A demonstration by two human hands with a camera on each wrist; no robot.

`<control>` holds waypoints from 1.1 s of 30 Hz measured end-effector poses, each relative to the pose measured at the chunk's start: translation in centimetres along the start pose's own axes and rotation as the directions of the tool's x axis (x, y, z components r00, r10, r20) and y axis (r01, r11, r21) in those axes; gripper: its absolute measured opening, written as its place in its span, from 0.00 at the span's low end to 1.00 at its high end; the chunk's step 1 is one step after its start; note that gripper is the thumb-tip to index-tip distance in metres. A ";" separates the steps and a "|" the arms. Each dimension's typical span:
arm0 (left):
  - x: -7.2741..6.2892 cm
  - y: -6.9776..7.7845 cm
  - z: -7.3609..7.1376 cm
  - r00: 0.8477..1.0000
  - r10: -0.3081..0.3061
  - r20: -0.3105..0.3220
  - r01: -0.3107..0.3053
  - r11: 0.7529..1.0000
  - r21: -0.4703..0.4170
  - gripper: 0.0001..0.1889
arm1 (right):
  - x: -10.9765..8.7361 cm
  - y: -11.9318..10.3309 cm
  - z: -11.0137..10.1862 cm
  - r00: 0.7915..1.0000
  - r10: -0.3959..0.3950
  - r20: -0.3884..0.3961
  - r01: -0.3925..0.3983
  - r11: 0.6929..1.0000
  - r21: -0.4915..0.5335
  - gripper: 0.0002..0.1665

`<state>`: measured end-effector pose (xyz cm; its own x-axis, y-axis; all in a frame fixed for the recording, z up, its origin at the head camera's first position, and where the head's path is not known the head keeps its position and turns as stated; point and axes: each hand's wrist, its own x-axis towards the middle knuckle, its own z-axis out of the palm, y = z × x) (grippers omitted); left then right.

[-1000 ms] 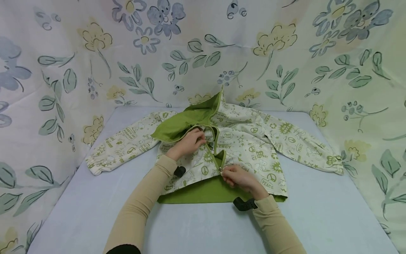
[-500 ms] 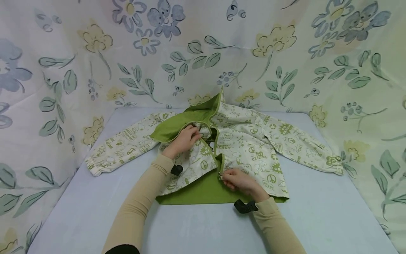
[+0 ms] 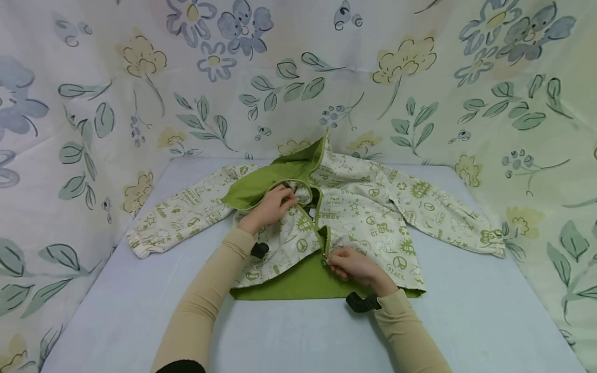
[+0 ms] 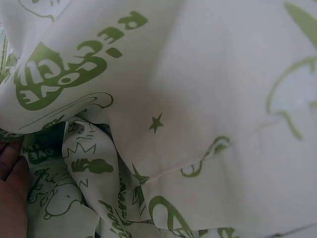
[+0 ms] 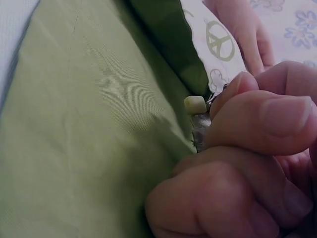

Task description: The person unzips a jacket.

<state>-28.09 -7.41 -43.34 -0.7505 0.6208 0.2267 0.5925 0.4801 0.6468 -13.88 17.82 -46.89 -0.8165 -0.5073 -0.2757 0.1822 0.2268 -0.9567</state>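
A white hooded jacket (image 3: 354, 207) with green print and green lining lies spread on the table, its front zip (image 3: 317, 223) parted in the middle. My left hand (image 3: 270, 207) grips the left front panel just below the collar, fingers curled into the cloth. In the left wrist view only a bit of that hand (image 4: 15, 183) shows beside folded cloth. At the lower front, my right hand (image 3: 356, 267) pinches the bottom end of the zip. The right wrist view shows a small pale zip stop (image 5: 194, 105) and metal part protruding from between thumb and finger.
The hood (image 3: 266, 181) is folded open to the left, lining up. Two sleeves, the left (image 3: 182, 215) and right (image 3: 443, 212), stretch outward. A pale cloth covers the table (image 3: 289, 336). Floral curtain (image 3: 298, 77) hangs behind and at both sides.
My left hand has shifted slightly left and down, drawing the left front panel with it, so more green lining shows under the hem. My right hand stays at the zip end, nearly still.
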 end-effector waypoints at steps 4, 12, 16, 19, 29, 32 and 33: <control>0.0 -0.1 -0.1 1.000 0.009 -0.002 -0.009 1.000 0.001 0.06 | -0.1 -0.1 0.0 1.000 0.015 0.006 -0.015 1.000 0.004 0.16; -0.2 -0.2 -0.4 0.999 0.046 0.002 -0.046 0.998 -0.031 0.07 | -0.1 -0.2 0.0 0.999 0.035 0.011 -0.035 0.999 -0.040 0.16; -0.5 -0.2 -0.5 0.997 0.072 0.011 -0.071 0.996 -0.044 0.08 | -0.1 -0.2 0.0 0.999 0.043 0.012 -0.043 0.997 -0.069 0.15; -0.7 -0.1 -0.7 0.996 0.086 0.018 -0.085 0.995 -0.059 0.08 | -0.2 -0.2 0.1 0.998 0.061 0.005 -0.060 0.992 -0.109 0.15; -1.5 0.8 -1.1 0.989 0.141 0.049 -0.135 0.985 -0.109 0.06 | -0.6 -0.7 0.3 0.992 0.109 0.066 -0.092 0.970 -0.226 0.18; -1.4 0.9 -1.0 0.989 0.140 0.058 -0.133 0.985 -0.109 0.06 | -0.7 -0.7 0.4 0.989 0.118 0.086 -0.094 0.966 -0.239 0.19; -1.4 1.0 -1.0 0.989 0.138 0.062 -0.130 0.986 -0.109 0.06 | -0.7 -0.6 0.4 0.989 0.120 0.089 -0.094 0.964 -0.247 0.20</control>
<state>-26.78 -8.39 -42.30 -0.6424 0.7180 0.2681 0.6499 0.3249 0.6870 -13.22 17.70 -46.12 -0.7371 -0.5482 -0.3952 0.1172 0.4723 -0.8736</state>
